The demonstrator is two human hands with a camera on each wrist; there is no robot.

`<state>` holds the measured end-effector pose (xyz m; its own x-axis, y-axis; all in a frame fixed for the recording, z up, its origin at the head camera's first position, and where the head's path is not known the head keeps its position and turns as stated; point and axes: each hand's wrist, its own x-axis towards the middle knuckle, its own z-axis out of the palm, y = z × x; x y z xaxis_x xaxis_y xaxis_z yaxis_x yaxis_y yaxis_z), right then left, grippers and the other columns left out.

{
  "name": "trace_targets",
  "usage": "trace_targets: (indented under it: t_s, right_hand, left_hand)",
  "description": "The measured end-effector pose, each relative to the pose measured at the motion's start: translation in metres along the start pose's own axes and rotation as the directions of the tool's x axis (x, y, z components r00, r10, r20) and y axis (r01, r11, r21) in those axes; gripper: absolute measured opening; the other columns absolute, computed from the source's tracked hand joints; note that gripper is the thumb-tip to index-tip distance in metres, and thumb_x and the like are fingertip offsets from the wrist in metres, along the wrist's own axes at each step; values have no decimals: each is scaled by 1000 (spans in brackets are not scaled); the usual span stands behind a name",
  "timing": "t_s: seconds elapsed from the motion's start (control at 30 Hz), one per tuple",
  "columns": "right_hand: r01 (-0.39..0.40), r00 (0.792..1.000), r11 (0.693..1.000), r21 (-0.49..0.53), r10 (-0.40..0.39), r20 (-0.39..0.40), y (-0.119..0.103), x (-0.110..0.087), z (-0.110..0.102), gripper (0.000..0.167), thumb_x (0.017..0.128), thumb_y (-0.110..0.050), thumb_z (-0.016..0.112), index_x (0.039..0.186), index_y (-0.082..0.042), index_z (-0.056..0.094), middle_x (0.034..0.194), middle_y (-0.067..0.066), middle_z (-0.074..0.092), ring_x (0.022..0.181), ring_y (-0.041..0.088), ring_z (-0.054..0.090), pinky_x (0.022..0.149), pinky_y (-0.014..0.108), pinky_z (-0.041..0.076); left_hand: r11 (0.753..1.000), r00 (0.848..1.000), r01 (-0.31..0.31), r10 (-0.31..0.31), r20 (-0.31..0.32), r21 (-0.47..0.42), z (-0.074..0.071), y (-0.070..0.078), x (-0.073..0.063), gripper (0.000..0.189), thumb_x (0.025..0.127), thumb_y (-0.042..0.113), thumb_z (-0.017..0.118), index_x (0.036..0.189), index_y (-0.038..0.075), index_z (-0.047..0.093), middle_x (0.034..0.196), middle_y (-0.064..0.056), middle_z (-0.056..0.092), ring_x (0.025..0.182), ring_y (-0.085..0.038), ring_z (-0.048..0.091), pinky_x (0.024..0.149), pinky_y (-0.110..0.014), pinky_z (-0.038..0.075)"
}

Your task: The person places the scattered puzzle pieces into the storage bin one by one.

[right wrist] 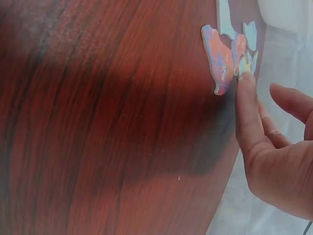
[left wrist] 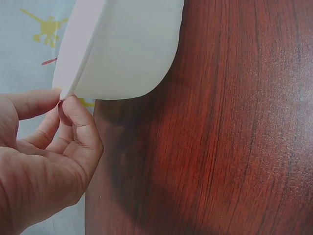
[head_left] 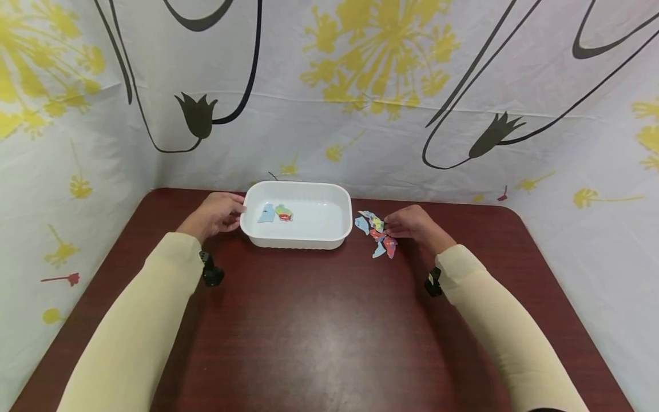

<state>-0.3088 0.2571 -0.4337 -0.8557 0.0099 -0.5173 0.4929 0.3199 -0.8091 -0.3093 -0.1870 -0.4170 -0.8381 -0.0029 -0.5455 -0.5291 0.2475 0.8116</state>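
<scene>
My left hand (head_left: 218, 213) pinches the rim of a white plastic tub (head_left: 296, 243) at its left end, thumb and forefinger on the edge in the left wrist view. Inside the tub lie a light blue flat piece (head_left: 266, 213) and a green, yellow and red one (head_left: 284, 213). Right of the tub, several irregular printed flat pieces, like puzzle pieces, lie in a loose cluster. My right hand (head_left: 410, 222) is over the cluster's right side, fingertips touching the pieces and thumb held apart. A red and purple piece (right wrist: 219, 58) lies beside those fingers; a pale blue piece (head_left: 378, 250) is nearby.
Everything stands on a dark red wood-grain table (head_left: 319, 320) with rounded far corners. A white cloth (head_left: 288, 114) with yellow and grey flower prints hangs behind it and along both sides. The tub is near the table's far edge.
</scene>
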Motion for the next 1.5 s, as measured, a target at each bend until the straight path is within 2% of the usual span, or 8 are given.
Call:
trace_targets:
  t_s: [0.2, 0.77, 0.87, 1.0, 1.17, 1.3, 1.4, 1.5]
  right_hand:
    - [-15, 998, 999, -38, 13, -61, 2, 6, 1, 37, 92, -11, 65, 122, 10, 58, 105, 17, 65, 90, 24, 69, 90, 41, 54]
    - [34, 987, 982, -184, -63, -151, 0, 6, 11, 27, 82, -11, 74, 103, 6, 69, 82, 8, 70, 77, 20, 68, 75, 36, 58]
    - [33, 983, 967, -253, -77, -164, 0, 7, 16, 18, 79, -10, 77, 90, 2, 70, 72, 5, 67, 69, 18, 64, 69, 34, 57]
    - [20, 978, 921, -390, -98, -183, 1, 9, 22, 15, 78, -12, 77, 76, -2, 66, 61, 0, 57, 61, 16, 55, 58, 30, 49]
    - [-22, 972, 881, -473, -93, -218, -2, 11, 26, 19, 77, -14, 78, 73, -3, 63, 62, 0, 53, 63, 17, 51, 56, 29, 44]
    - [-25, 972, 914, -404, -72, -222, -3, 11, 24, 19, 77, -11, 77, 82, 2, 65, 71, 5, 59, 67, 17, 58, 60, 29, 51]
    - [-16, 978, 956, -294, -47, -204, -4, 11, 21, 23, 80, -10, 76, 95, 5, 66, 85, 11, 64, 74, 19, 64, 69, 32, 58]
    - [-10, 984, 977, -212, -28, -178, -4, 11, 17, 29, 82, -10, 75, 104, 7, 65, 97, 15, 65, 82, 22, 67, 77, 36, 58]
  left_hand:
    - [1000, 1000, -18, 18, -7, 6, 1, -1, 1, 39, 98, 12, 55, 136, 8, 50, 108, -8, 51, 79, -15, 52, 66, -23, 52]
    - [1000, 1000, -9, 9, -2, -4, 0, 1, 2, 40, 98, 13, 55, 137, 9, 49, 115, -9, 49, 84, -18, 51, 67, -23, 51]
    - [1000, 1000, -15, 15, -3, -7, 0, 0, 3, 40, 98, 13, 55, 137, 8, 48, 114, -9, 49, 83, -18, 51, 66, -23, 51]
    - [1000, 1000, -16, 16, -4, -1, 1, -1, 3, 40, 98, 13, 55, 137, 8, 48, 113, -9, 50, 81, -16, 52, 68, -23, 51]
    - [1000, 1000, -18, 18, -5, 1, 0, -1, 1, 39, 98, 13, 55, 137, 8, 49, 112, -8, 51, 80, -16, 52, 69, -24, 52]
    - [1000, 1000, -15, 15, -5, -9, 1, 0, 1, 40, 98, 13, 55, 137, 8, 49, 112, -8, 50, 81, -17, 52, 67, -24, 51]
    - [1000, 1000, -9, 9, -8, -9, 1, 0, 0, 40, 98, 13, 55, 137, 8, 49, 113, -8, 50, 83, -18, 51, 66, -23, 51]
    - [1000, 1000, -6, 6, -6, -4, 1, 0, 0, 40, 98, 13, 55, 138, 9, 49, 114, -8, 50, 83, -18, 51, 67, -23, 51]
